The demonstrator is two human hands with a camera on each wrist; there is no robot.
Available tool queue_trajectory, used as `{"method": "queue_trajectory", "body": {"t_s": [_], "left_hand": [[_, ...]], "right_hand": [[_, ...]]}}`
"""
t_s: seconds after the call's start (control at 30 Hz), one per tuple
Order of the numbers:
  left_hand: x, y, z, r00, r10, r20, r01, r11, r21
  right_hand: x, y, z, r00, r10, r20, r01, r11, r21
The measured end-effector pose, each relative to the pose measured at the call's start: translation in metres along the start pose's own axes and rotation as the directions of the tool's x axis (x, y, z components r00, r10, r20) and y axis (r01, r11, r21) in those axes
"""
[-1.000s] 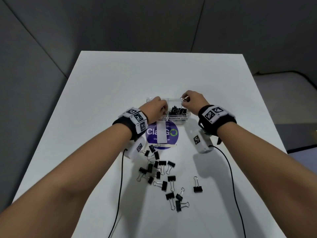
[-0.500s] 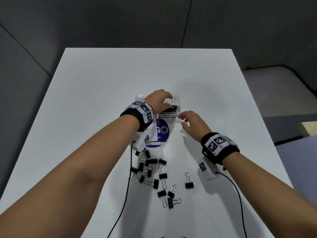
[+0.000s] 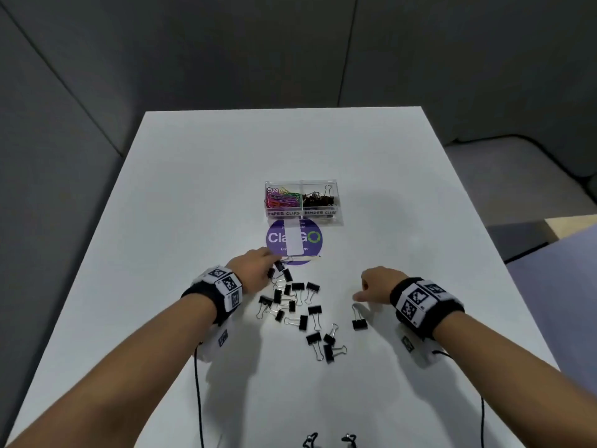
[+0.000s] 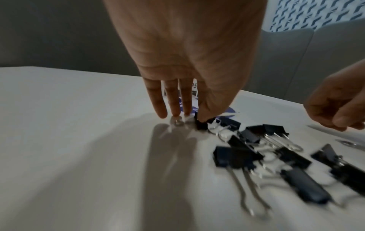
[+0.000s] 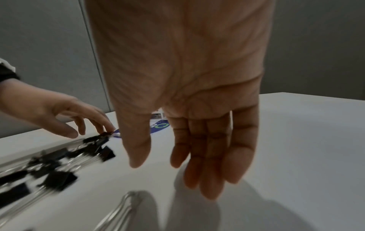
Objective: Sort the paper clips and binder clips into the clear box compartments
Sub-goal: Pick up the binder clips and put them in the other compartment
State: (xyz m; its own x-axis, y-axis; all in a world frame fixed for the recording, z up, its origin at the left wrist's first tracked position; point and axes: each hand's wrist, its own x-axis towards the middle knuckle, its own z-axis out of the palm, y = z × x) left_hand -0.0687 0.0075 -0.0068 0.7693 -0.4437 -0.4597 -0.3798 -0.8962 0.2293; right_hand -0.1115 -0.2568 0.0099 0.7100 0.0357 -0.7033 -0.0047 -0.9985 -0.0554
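Observation:
The clear box (image 3: pixel 336 218) stands mid-table, with coloured paper clips (image 3: pixel 282 199) in its left compartment and black binder clips (image 3: pixel 319 199) in its right. Several black binder clips (image 3: pixel 298 307) lie scattered nearer to me. My left hand (image 3: pixel 269 265) reaches down at the far end of that pile with straight fingers (image 4: pixel 173 109), and its tips touch a small black clip (image 4: pixel 201 125). My right hand (image 3: pixel 358 295) hovers open and empty just above a lone binder clip (image 3: pixel 359 320), whose wire handle (image 5: pixel 126 203) shows below the relaxed fingers (image 5: pixel 209 156).
A round purple sticker (image 3: pixel 310 239) with a white strip lies between the box and the pile. Black cables (image 3: pixel 197 383) run from both wrists toward me. The white table (image 3: pixel 193 189) ends at grey walls on the left and behind.
Both hands have left the box and come back toward me, the left to the far end of the pile, the right to the lone clip. The box now stands uncovered.

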Motion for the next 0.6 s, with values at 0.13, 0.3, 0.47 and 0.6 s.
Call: {"method": "queue_trajectory", "body": {"t_s": [0.13,0.3,0.47,0.6], "left_hand": [[-0.014,0.001,0.020,0.997,-0.064,-0.051,0.063,0.998,-0.023],[-0.010,0.010,0.028,0.989,-0.106,-0.100,0.103,0.994,-0.035],[-0.004,0.013,0.029,0.978,-0.179,-0.108,0.161,0.975,-0.153],[-0.004,0.009,0.027,0.977,-0.191,-0.092,0.167,0.959,-0.228]], "right_hand": [[-0.014,-0.011,0.023,0.999,0.048,-0.004,-0.048,0.999,0.017],[-0.016,-0.024,0.033,0.999,0.053,-0.007,-0.052,0.993,0.107],[-0.011,-0.026,0.032,0.997,0.067,0.032,-0.073,0.962,0.263],[-0.010,-0.028,0.041,0.999,0.050,0.013,-0.051,0.947,0.318]]}}
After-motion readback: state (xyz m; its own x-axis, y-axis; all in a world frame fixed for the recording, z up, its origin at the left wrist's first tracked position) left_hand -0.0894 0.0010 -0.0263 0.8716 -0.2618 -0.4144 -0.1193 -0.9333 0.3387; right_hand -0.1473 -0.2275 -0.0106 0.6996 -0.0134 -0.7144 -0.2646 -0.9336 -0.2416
